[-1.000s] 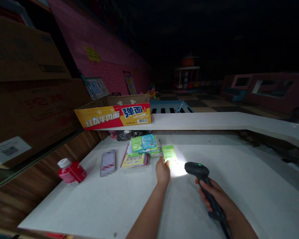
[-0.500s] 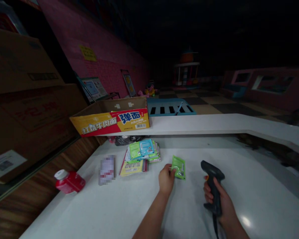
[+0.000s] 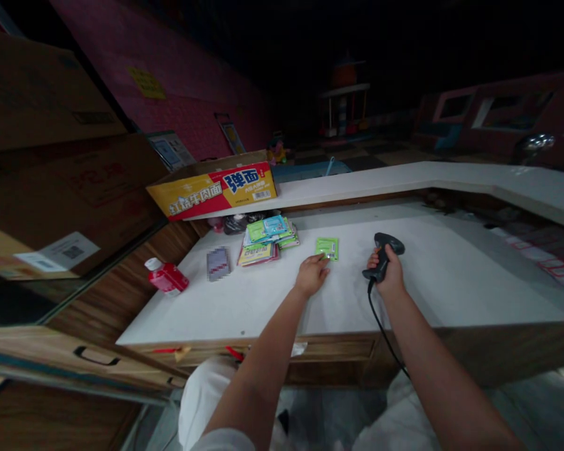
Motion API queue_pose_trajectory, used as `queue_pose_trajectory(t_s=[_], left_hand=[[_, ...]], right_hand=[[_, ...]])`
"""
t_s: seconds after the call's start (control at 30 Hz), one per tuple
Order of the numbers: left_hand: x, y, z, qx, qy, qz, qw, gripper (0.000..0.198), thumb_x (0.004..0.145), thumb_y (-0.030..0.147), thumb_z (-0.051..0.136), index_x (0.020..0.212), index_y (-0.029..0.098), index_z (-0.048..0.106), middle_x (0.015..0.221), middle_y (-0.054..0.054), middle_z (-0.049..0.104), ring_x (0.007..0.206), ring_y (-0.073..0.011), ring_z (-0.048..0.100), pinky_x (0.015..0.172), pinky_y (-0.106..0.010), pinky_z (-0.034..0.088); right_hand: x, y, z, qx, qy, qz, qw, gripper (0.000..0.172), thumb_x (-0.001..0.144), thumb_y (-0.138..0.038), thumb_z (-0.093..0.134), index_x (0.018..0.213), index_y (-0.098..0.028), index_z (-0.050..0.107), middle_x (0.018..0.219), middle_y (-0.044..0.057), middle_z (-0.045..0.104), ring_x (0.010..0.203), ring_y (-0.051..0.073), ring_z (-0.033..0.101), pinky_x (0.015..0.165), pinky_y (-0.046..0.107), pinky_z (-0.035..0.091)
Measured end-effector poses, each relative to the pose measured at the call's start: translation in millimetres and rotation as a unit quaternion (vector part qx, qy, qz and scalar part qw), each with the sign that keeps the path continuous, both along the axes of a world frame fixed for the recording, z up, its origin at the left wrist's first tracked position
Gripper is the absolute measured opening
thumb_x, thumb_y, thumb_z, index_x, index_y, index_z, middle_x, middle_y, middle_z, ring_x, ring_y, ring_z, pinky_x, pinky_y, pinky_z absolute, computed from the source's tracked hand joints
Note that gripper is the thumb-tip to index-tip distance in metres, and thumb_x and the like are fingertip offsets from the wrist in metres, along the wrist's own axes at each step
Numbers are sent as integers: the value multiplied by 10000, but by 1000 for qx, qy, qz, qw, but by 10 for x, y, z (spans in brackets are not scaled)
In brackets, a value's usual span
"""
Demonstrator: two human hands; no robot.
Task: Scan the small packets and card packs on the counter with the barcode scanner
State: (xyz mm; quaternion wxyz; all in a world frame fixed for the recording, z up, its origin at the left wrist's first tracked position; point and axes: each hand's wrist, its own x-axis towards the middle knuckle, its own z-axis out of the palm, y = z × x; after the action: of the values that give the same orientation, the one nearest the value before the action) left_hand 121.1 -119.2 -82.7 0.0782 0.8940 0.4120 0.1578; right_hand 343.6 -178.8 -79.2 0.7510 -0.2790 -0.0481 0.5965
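Note:
My left hand [image 3: 311, 274] rests on the white counter [image 3: 432, 282] with its fingertips pinching the near edge of a small green packet [image 3: 328, 247] that lies flat. My right hand [image 3: 389, 274] is wrapped round the handle of a black barcode scanner [image 3: 383, 252], whose head points away from me; its cable [image 3: 380, 322] hangs over the counter's front edge. A pile of green, blue and yellow packets [image 3: 267, 238] lies to the left of the single packet.
A red bottle with a white cap [image 3: 168, 276] lies on its side at the counter's left. A yellow and red carton [image 3: 216, 190] stands on the raised ledge behind. Large cardboard boxes [image 3: 51, 188] are stacked at left. A drawer [image 3: 94, 360] juts out below.
The view has pulled back and tilted down, showing my arms and the counter's front. The scanner's light is off and its head has swung away from the green packet, which my left hand still holds.

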Motion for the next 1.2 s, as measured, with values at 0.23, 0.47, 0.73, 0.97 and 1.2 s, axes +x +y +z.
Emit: queue_pose_trajectory(t_s=[0.23, 0.47, 0.73, 0.97, 1.2], left_hand=[[15, -2, 35, 0, -22, 15, 1000, 459, 897, 305, 520, 1345, 205, 527, 1377, -93, 562, 1266, -231, 485, 1096, -404, 342], [2, -34, 113, -10, 19, 7, 1000, 472, 929, 340, 449, 1392, 256, 476, 1463, -61, 480, 1306, -261, 431, 1082, -458, 333], [43, 30, 115, -26, 32, -9, 999, 469, 939, 379, 443, 1386, 248, 492, 1531, -101, 379, 1416, -263, 332, 1161, -509, 227], [450, 386, 65, -57, 22, -60, 996, 454, 939, 355, 439, 1381, 263, 491, 1527, -93, 386, 1425, -239, 330, 1168, -519, 210], [977, 761, -94, -37, 19, -89, 995, 471, 948, 387, 427, 1405, 277, 459, 1544, -87, 355, 1441, -241, 297, 1178, -528, 182]], right_hand=[[-52, 15, 11, 18, -9, -7, 1000, 336, 759, -475, 720, 795, -201, 530, 546, -71, 494, 419, 55, 436, 370, 131, 407], [-80, 38, 14, 20, -27, -8, 999, 370, 726, -494, 744, 802, -207, 522, 538, -80, 485, 419, 47, 449, 379, 120, 403], [-105, 157, 42, -28, -73, 32, 996, 327, 751, -437, 745, 802, -190, 536, 528, -57, 510, 382, 64, 456, 343, 142, 396], [191, 236, 124, -16, -113, 67, 991, 316, 751, -429, 741, 873, -185, 583, 566, -50, 505, 398, 71, 437, 332, 150, 377], [468, 151, 99, 128, -48, 31, 990, 315, 756, -429, 735, 941, -209, 605, 616, -72, 394, 427, 45, 347, 350, 115, 341]])
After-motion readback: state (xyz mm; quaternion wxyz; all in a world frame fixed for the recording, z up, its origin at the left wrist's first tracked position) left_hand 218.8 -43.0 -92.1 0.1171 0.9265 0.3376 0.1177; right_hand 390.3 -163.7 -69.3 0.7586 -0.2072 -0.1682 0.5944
